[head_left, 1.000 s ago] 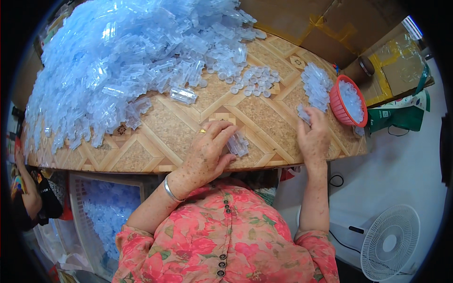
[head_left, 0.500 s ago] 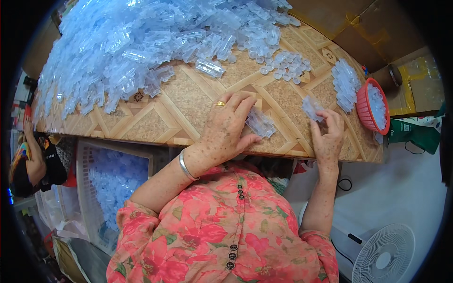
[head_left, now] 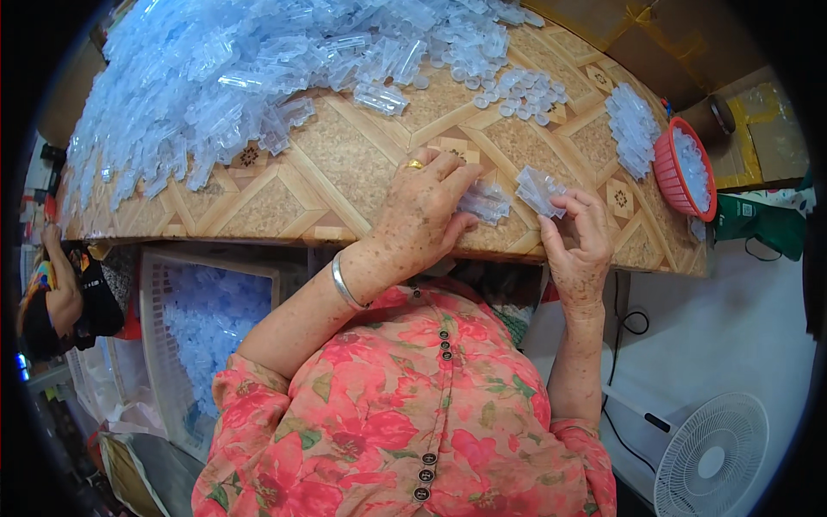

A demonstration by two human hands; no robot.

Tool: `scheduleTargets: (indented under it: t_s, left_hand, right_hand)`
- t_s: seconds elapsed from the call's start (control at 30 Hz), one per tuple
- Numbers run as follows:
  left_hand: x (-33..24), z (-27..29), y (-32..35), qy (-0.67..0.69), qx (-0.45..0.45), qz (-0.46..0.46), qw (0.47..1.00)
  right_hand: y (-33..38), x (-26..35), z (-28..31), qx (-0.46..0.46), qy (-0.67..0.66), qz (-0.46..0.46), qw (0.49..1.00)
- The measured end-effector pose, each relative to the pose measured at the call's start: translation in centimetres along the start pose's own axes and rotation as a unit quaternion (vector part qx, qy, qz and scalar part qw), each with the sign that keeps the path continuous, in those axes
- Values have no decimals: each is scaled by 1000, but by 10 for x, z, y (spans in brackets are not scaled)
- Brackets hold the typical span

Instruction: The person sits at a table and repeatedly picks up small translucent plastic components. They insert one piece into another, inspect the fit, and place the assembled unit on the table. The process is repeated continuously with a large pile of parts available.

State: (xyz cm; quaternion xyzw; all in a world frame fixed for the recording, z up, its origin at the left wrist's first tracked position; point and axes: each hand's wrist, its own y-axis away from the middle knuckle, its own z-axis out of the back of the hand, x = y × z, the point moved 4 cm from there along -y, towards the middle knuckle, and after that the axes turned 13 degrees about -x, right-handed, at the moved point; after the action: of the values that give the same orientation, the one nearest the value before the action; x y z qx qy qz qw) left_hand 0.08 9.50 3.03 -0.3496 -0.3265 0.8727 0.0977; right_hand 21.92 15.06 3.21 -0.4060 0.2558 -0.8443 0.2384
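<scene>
A red plastic basket (head_left: 674, 179) at the right edge of the patterned bench (head_left: 345, 155) holds small clear plastic pieces (head_left: 692, 168). Below the bench on the left, a white slatted crate (head_left: 157, 345) holds a mass of bluish translucent pieces (head_left: 215, 319).

The right hand (head_left: 579, 246) pinches a clear ribbed plastic piece (head_left: 538, 191) between thumb and fingers, tilted above the bench's near part. The left hand's fingers curve around a second clear piece (head_left: 485, 203), glossy and oblong, near the front edge; whether they grip it or merely rest against it, I cannot tell.

A second ago the right hand was beside the stacked clear pieces (head_left: 631, 131) near the basket; now its piece is just beside the left hand's, closer than half a second ago.
</scene>
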Motion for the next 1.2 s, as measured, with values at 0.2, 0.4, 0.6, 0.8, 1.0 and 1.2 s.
scheduleTargets:
  t_s: [0.2, 0.4, 0.6, 0.8, 1.0, 1.2]
  left_hand:
    - [0, -8, 5, 29, -4, -18, 999]
    - [-2, -12, 14, 40, -14, -7, 999]
    - [-8, 0, 22, 21, -51, -14, 998]
    - [0, 29, 13, -60, -43, -35, 997]
    - [71, 49, -19, -216, -32, -22, 976]
    - [105, 46, -51, -295, 52, 18, 954]
  right_hand:
    - [7, 7, 3, 2, 5, 5, 1000]
    - [11, -5, -6, 20, 56, -20, 998]
    - [11, 32, -19, -20, 70, 70, 995]
    - [18, 28, -38, 30, 83, 134, 987]
    - [-16, -71, 1, -8, 184, 92, 979]
    - [-49, -117, 32, -52, 234, 74, 968]
